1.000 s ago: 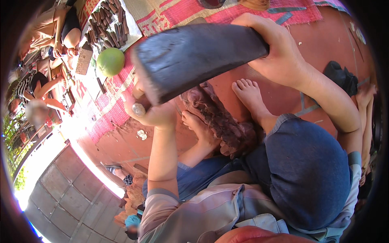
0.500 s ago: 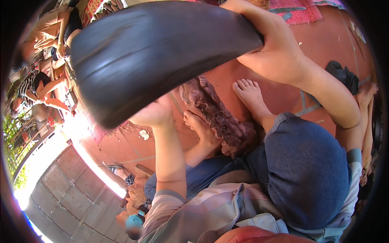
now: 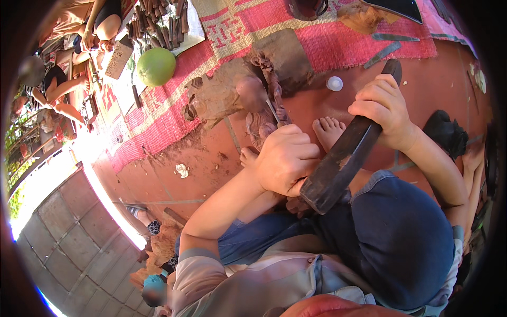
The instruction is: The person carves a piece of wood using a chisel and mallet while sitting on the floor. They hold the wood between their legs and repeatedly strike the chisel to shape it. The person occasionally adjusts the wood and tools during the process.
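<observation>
My left hand [image 3: 285, 158] is closed around a chisel, whose thin metal blade [image 3: 272, 110] points away from me onto a reddish-brown wood carving [image 3: 258, 124]. The handle is hidden in my fist. In my right hand [image 3: 384, 108] is a dark wooden mallet [image 3: 343, 164], gripped near its narrow far end. Its broad, squared end hangs close beside my left fist. The carving lies between my bare feet, its far part reaching toward a rough wood block [image 3: 219, 92] and a thick log [image 3: 288, 61]. My left arm and fist cover its near part.
A red patterned mat [image 3: 338, 42] carries a green round fruit [image 3: 156, 66], several hand tools [image 3: 161, 24] and flat blades [image 3: 383, 53]. A small white container [image 3: 334, 83] stands on the tiles. Other people [image 3: 58, 95] sit at far left. A black bundle [image 3: 446, 132] lies right.
The mallet has come down from high before the camera to beside my left fist. My left hand has moved right and nearer the carving. The chisel blade, wood block and log now show.
</observation>
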`<action>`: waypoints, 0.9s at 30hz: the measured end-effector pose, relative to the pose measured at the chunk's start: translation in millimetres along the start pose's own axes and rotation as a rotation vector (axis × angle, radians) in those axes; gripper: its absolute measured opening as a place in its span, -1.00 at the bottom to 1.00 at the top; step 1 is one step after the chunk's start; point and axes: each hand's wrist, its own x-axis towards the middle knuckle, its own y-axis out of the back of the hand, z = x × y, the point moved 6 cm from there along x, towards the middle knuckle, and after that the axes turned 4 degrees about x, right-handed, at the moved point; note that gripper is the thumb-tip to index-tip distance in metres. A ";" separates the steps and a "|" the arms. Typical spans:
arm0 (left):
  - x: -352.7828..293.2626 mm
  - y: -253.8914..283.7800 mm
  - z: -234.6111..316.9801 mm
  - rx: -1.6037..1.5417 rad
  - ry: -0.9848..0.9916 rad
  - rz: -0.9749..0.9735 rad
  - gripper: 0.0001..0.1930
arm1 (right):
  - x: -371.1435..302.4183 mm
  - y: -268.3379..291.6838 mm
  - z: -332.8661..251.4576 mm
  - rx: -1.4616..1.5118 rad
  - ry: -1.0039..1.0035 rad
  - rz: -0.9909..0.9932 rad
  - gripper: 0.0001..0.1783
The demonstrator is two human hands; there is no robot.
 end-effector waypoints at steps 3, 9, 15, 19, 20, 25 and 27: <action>-8.4 -4.5 -7.2 0.040 -0.015 -0.082 -0.82 | 0.3 -5.3 -1.8 0.027 -0.001 -0.035 -0.68; -12.3 -5.4 -12.8 0.029 0.013 -0.071 -0.83 | 4.8 -8.7 -4.8 0.040 -0.005 -0.036 -0.74; -14.0 -4.5 -15.0 0.074 0.024 -0.102 -0.82 | 4.5 -7.9 -3.9 0.028 -0.030 -0.056 -0.75; -15.7 -4.6 -15.2 0.057 0.035 -0.108 -0.82 | 5.3 -8.5 -4.4 0.035 -0.031 -0.060 -0.74; -16.1 -5.0 -15.9 0.052 0.031 -0.110 -0.82 | 5.2 -8.5 -4.4 0.038 -0.031 -0.059 -0.74; -15.4 -5.6 -16.0 0.052 0.020 -0.115 -0.82 | 5.2 -8.3 -4.2 0.042 -0.031 -0.058 -0.73; -14.8 -5.3 -15.4 0.054 0.014 -0.101 -0.81 | 5.4 -8.4 -4.2 0.042 -0.032 -0.058 -0.73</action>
